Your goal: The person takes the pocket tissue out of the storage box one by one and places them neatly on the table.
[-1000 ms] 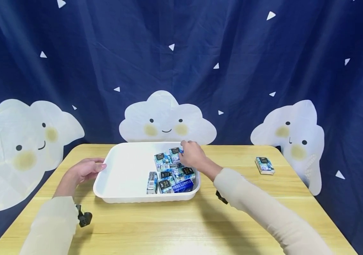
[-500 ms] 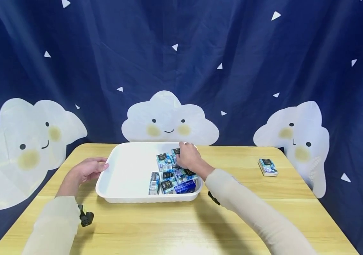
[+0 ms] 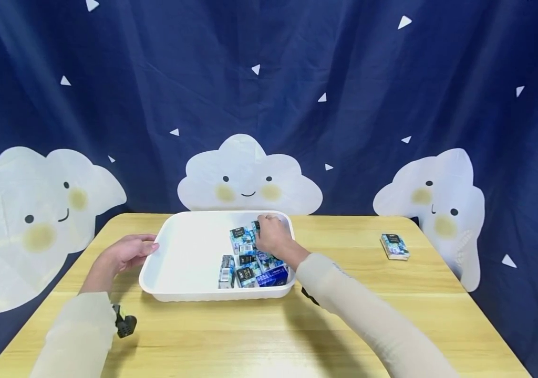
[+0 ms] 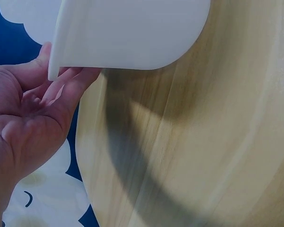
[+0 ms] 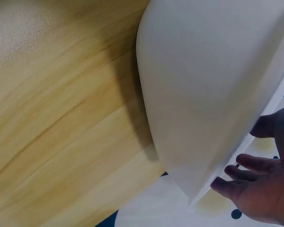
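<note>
A white tray (image 3: pixel 184 257) sits on the wooden table with several small blue floral tissue packs (image 3: pixel 249 274) crowded in its right half. My left hand (image 3: pixel 129 252) holds the tray's left rim; in the left wrist view the thumb is outside and the fingers reach beneath it. Over the packs at the back right of the tray is my right hand (image 3: pixel 276 236), partly covering one pack. In the right wrist view the tips of the right fingers (image 5: pixel 229 187) reach behind the tray's rim, so whether they pinch a pack is hidden.
One more tissue pack (image 3: pixel 394 247) lies alone on the right side of the table (image 3: pixel 231 336). Behind the table hangs a dark blue curtain (image 3: pixel 155 79) with cloud and triangle prints.
My right hand has moved a little left and inward over the packs, covering more of the back one. My left hand keeps its place on the rim.
</note>
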### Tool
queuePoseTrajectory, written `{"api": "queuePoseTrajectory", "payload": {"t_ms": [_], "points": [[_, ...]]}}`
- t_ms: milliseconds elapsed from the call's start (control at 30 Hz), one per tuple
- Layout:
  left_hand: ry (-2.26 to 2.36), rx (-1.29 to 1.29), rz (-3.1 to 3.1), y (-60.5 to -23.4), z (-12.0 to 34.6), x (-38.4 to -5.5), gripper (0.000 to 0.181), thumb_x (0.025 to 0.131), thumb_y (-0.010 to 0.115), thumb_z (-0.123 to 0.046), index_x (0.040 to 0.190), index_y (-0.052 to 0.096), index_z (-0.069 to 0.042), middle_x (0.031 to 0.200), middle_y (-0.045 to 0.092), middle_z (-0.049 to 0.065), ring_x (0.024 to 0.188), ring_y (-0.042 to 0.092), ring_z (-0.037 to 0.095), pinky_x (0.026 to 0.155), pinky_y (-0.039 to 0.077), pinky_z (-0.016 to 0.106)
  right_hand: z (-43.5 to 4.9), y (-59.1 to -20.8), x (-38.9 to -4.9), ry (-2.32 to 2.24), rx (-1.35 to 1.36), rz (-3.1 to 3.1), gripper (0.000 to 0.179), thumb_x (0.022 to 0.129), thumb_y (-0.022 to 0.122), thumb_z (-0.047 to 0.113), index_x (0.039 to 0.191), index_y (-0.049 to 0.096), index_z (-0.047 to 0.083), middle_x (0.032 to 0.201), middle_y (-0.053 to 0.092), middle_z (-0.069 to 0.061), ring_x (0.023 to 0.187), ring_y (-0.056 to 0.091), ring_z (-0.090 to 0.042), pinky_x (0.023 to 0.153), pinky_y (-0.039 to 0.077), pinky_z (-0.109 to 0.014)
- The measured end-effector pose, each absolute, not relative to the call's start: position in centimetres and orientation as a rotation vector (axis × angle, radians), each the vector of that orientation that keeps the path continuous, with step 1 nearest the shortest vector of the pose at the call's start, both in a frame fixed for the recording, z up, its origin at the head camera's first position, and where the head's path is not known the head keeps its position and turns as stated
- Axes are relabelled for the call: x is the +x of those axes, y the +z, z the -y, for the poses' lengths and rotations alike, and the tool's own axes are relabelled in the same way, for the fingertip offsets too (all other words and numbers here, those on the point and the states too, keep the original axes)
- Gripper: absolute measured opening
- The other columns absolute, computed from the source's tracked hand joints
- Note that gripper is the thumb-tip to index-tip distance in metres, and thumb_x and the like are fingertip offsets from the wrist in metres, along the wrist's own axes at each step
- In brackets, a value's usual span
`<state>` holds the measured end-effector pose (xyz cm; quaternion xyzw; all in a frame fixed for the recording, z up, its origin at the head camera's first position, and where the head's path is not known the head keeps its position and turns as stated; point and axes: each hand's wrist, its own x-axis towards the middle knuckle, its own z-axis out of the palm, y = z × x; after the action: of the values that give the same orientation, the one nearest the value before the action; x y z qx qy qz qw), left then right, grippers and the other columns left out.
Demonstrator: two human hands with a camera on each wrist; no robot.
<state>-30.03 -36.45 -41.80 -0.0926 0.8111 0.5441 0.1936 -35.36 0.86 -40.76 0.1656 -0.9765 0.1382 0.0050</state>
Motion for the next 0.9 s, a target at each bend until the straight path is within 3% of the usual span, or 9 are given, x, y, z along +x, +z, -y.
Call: {"api": "queuePoseTrajectory", "payload": {"t_ms": [233, 733, 900], "points": [[1.539, -0.253, -2.273, -41.9, 36.5, -29.9, 0.068, 0.103, 0.059, -0.020, 0.155, 0.025, 0.009, 0.098, 0.069, -0.010, 0.088, 0.065, 0.004, 0.082, 0.059, 0.024, -0.7, -41.1, -35.2, 0.410, 0.505, 3.084, 0.045, 0.104, 0.056, 0.027, 0.141, 0.055, 0.003, 0.131, 0.064, -0.015, 0.115, 0.065, -0.028, 0.097, 0.057, -0.040], [1.513, -0.259, -2.291, -41.8, 36.4, -30.1, 0.069, 0.103, 0.059, -0.021, 0.156, 0.025, 0.008, 0.096, 0.068, -0.011, 0.088, 0.064, 0.005, 0.079, 0.057, 0.023, -0.1, -41.1, -34.8, 0.357, 0.495, 3.131, 0.036, 0.104, 0.057, 0.027, 0.132, 0.060, 0.004, 0.112, 0.067, -0.011, 0.091, 0.066, -0.018, 0.072, 0.059, -0.027], [1.523, -0.254, -2.284, -41.9, 36.4, -30.0, 0.070, 0.103, 0.060, -0.021, 0.155, 0.025, 0.009, 0.096, 0.068, -0.011, 0.088, 0.064, 0.005, 0.080, 0.058, 0.023, 0.2, -41.1, -34.8, 0.414, 0.479, 3.159, 0.031, 0.101, 0.060, 0.018, 0.129, 0.061, 0.004, 0.109, 0.068, -0.010, 0.088, 0.065, -0.016, 0.073, 0.058, -0.026]]}}
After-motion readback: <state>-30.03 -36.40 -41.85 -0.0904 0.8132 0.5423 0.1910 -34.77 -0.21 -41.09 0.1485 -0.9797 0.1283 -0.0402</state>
